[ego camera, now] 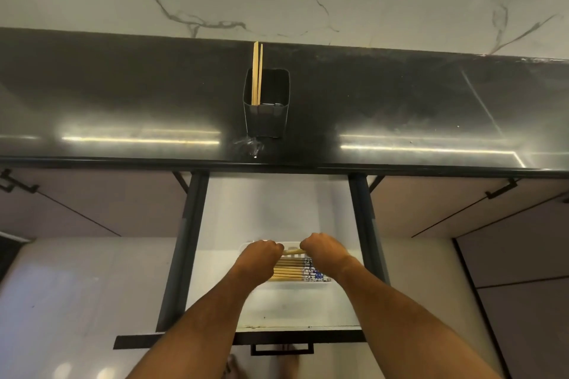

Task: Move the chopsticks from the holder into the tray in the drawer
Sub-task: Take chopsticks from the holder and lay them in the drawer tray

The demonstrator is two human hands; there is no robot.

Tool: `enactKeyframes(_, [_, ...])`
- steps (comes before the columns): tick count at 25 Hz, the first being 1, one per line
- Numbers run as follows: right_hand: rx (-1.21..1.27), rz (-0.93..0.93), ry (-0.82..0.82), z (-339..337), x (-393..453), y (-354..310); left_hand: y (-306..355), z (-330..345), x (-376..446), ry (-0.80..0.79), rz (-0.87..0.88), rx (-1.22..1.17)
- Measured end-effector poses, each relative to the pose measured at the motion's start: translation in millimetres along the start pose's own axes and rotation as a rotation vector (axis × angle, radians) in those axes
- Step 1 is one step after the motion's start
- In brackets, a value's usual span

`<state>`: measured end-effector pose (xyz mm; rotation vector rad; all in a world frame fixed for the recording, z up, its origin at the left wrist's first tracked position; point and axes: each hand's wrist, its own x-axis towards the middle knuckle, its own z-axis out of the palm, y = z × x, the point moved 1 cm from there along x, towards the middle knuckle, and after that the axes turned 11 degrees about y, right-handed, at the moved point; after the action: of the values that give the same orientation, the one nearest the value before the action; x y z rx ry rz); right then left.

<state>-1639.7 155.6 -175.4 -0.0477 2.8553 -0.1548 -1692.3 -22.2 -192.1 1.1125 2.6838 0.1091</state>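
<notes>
A dark square holder [267, 120] stands on the black counter with two pale wooden chopsticks [256, 74] leaning in its left corner. Below, the drawer [277, 314] is pulled out. A white tray [295, 285] lies in it with several chopsticks [292, 271] laid side by side, some with blue-and-white patterned ends. My left hand [261, 252] and my right hand [321, 248] hover over the tray's far side, each closed on one end of a pair of chopsticks [294, 252] held crosswise between them.
The black counter [123, 95] is glossy, with a small wet patch [251, 146] in front of the holder. A marble wall rises behind. Shut cabinet fronts with black handles [18, 183] flank the drawer. The drawer's own handle [281, 349] is at the bottom.
</notes>
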Motion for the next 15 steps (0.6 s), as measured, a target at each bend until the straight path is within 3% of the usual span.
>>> enactKeyframes(15, [-0.001, 0.029, 0.085, 67.4, 9.8, -3.2, 3.4, 57.4, 5.6, 0.024, -0.123, 0.014])
